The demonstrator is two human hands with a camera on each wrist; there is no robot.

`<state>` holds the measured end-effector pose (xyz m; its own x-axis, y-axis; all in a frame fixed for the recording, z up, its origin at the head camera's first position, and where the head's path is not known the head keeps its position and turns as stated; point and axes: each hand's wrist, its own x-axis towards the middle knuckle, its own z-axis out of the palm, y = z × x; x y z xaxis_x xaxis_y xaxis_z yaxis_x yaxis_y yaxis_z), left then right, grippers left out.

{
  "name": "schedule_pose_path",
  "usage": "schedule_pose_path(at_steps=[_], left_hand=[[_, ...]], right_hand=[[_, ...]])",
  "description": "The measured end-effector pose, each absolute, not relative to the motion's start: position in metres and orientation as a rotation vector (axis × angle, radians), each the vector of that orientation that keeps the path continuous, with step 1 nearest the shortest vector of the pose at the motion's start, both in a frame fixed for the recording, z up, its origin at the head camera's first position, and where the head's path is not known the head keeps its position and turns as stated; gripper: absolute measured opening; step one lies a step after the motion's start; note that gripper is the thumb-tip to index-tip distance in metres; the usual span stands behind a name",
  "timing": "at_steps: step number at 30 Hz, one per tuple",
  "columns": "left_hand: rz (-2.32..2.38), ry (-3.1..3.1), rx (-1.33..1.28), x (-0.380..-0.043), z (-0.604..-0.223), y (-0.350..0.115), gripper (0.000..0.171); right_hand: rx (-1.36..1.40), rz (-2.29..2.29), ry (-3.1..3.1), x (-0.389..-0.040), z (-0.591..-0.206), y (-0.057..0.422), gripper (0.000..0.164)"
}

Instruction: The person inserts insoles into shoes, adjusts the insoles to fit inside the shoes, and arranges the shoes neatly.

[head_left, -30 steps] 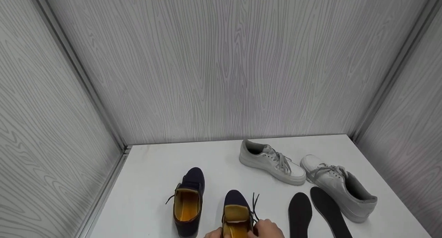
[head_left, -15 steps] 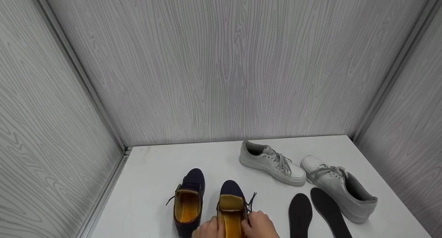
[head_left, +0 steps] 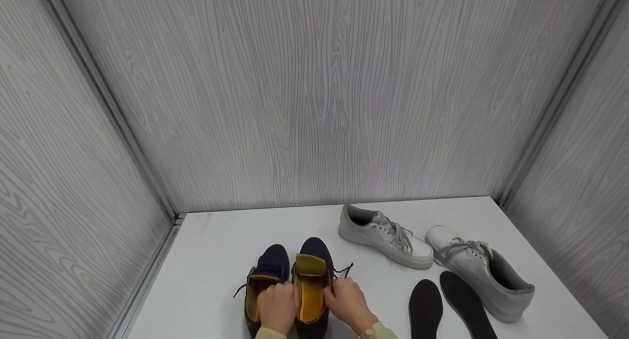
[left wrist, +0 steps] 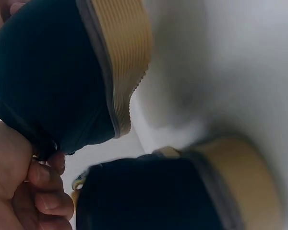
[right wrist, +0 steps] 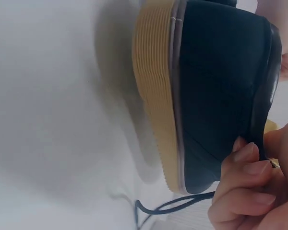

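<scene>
- Navy lace-up shoe [head_left: 269, 269]: beside the held lace-up [head_left: 311, 290], at 9 o'clock.
- Left hand [head_left: 278, 305]: curled fingers pinch the held lace-up's 9-o'clock rim.
- Held lace-up: between both hands, toe to 12.
- Right hand [head_left: 348, 302]: curled fingers pinch its 3-o'clock rim.

Fingers [left wrist: 53, 205] pinched on dark shoe [left wrist: 53, 72]

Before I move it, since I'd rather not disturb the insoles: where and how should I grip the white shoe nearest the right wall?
Probably by the heel rim of that white shoe, from its near right side, thumb inside, fingers outside. Its heel points right and toward you, its opening is uncovered, the black insoles lie left, and the other white shoe crowds its toe.
</scene>
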<state>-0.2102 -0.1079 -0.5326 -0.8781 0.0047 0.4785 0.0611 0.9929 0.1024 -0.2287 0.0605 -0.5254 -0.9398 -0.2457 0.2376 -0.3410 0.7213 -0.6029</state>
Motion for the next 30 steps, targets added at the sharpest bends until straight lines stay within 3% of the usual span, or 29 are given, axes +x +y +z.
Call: schedule_pose_path(at_steps=[9, 17, 30], left_hand=[[-0.132, -2.636, -0.013, -0.220, -0.542, -0.117, 0.042], [-0.068, -2.547, -0.038, -0.222, -0.548, -0.115, 0.030], [-0.318, -2.487, 0.023, -0.226, -0.555, -0.117, 0.040]], right_hand=[[0.431, 1.007, -2.713, -0.238, -0.540, 0.043, 0.033], [0.415, 0.975, -2.707, -0.243, -0.550, 0.037, 0.030], [0.270, 1.071, -2.930, -0.241, -0.553, 0.036, 0.028]])
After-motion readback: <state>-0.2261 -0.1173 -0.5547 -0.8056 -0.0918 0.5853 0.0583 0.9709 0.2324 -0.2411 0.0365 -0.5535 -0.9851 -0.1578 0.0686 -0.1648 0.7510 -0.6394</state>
